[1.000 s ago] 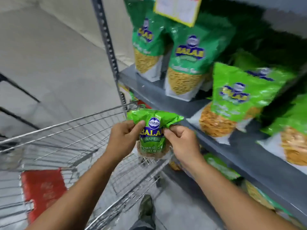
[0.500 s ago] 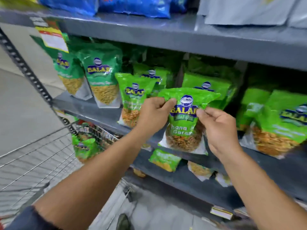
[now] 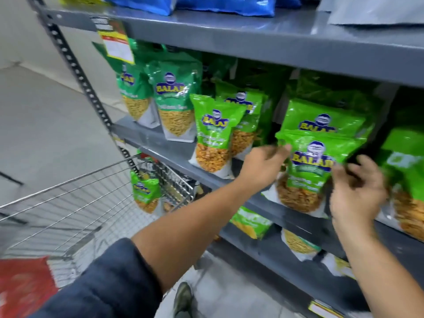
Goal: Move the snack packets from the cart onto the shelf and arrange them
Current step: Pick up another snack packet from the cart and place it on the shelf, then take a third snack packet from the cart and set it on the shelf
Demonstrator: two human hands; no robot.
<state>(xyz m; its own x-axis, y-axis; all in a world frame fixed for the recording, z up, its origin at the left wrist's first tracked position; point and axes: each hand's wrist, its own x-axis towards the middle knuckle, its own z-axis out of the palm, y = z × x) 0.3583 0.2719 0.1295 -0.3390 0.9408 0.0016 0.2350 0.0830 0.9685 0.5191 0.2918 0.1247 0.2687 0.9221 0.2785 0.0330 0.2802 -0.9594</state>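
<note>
A green Balaji snack packet [image 3: 307, 175] stands upright on the grey middle shelf [image 3: 169, 152], in front of another green packet [image 3: 321, 118]. My left hand [image 3: 263, 167] pinches its top left corner. My right hand [image 3: 358, 189] hovers at its right edge, fingers spread and blurred, not clearly gripping. Another green packet [image 3: 144, 193] lies at the far end of the wire cart [image 3: 91, 175] on the left.
Several more green packets [image 3: 213, 134] stand along the same shelf, to the left and right. Blue packets [image 3: 224, 3] lie on the shelf above, and loose packets [image 3: 250, 222] on the shelf below. A red flap [image 3: 23, 285] sits in the cart's near end.
Both hands lifted the packet from above the cart to the shelf and set it upright there. My right hand has loosened its grip on it.
</note>
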